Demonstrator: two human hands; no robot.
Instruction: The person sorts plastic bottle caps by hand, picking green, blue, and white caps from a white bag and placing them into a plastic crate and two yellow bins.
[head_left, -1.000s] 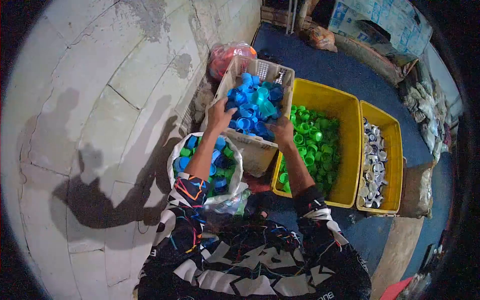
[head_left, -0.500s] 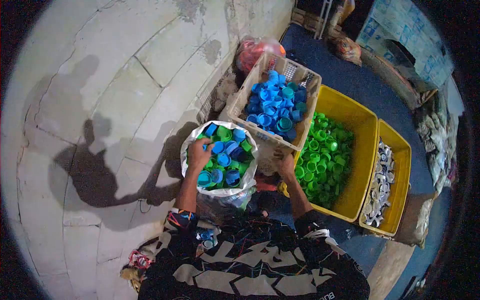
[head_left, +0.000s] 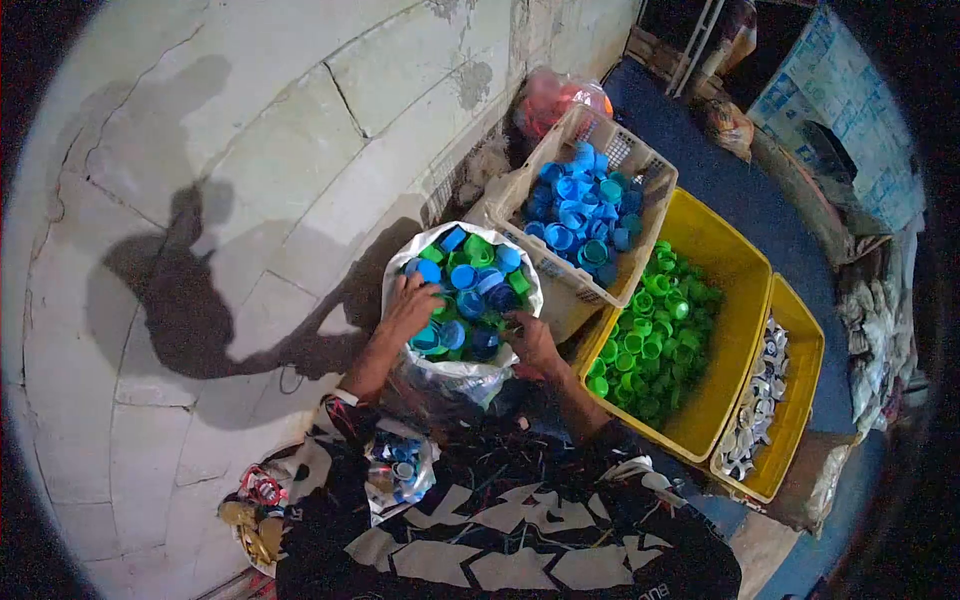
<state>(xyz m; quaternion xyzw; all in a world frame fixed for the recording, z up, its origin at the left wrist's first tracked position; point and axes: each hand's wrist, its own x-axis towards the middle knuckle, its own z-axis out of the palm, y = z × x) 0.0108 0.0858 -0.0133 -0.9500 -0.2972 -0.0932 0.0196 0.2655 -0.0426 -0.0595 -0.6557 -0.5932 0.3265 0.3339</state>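
Note:
A white sack [head_left: 534, 290] full of blue and green plastic bottle caps [head_left: 470, 304] stands in front of me, its mouth rolled outward. My left hand [head_left: 408, 308] lies over the caps at the sack's left side, fingers apart and touching them, close to a light blue cap [head_left: 428, 270]. At the right rim, my right hand [head_left: 532, 342] reaches in with its fingers bent together at the caps. Its fingertips are blurred, so whatever they pinch cannot be made out.
Behind the sack, a cream crate [head_left: 655, 200] holds blue caps. To its right are a yellow bin [head_left: 735, 260] with green caps and a narrower yellow bin [head_left: 800, 370] with white pieces. A cracked block wall [head_left: 270, 180] runs along the left. A reddish plastic bag [head_left: 560, 100] sits behind the crate.
My right hand has moved left from beside the crate's front corner into the sack's right side. My left hand's fingers have spread over the caps. The whole view has shifted slightly.

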